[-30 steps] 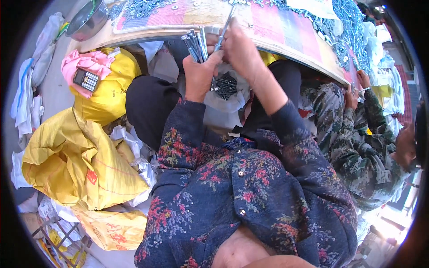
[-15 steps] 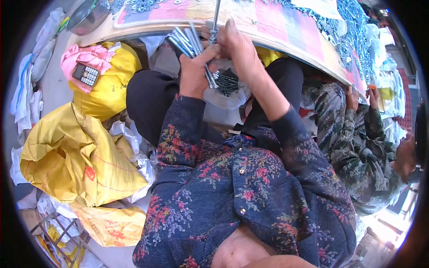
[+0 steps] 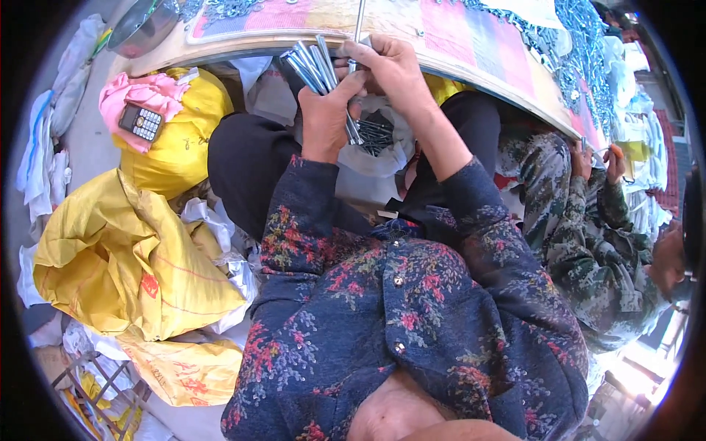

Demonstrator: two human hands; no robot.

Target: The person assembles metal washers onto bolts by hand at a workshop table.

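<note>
Nearest is the front of a dark floral jacket [image 3: 404,294], on the wearer's side of the worktable [image 3: 471,82], with an open yellow sack [image 3: 132,257] lying slack to its left, well short of the table. Closer in, just before the table's front edge, a pale bag [image 3: 368,167] stands between the knees, holding dark screws [image 3: 376,138]. Above that bag, near the table edge, the left hand [image 3: 326,121] is wrapped around a bundle of bright metal rods [image 3: 307,67], which slant up and leftward toward the table. The right hand [image 3: 397,73] is at the table edge, thumb and fingers pinched on a single long rod [image 3: 359,20] near its lower end. That rod is the piece between the hands: its long axis runs almost straight away from the wearer, over the edge and across the table, well out of line with the slanting bundle. The right hand is nearer to it; the left thumb comes close to its lower end, but whether they touch I cannot tell. Farther off, a striped cloth [image 3: 441,40] covers the table, small metal parts [image 3: 581,55] are heaped toward its right end, and a metal bowl [image 3: 145,31] sits by its left end.
</note>
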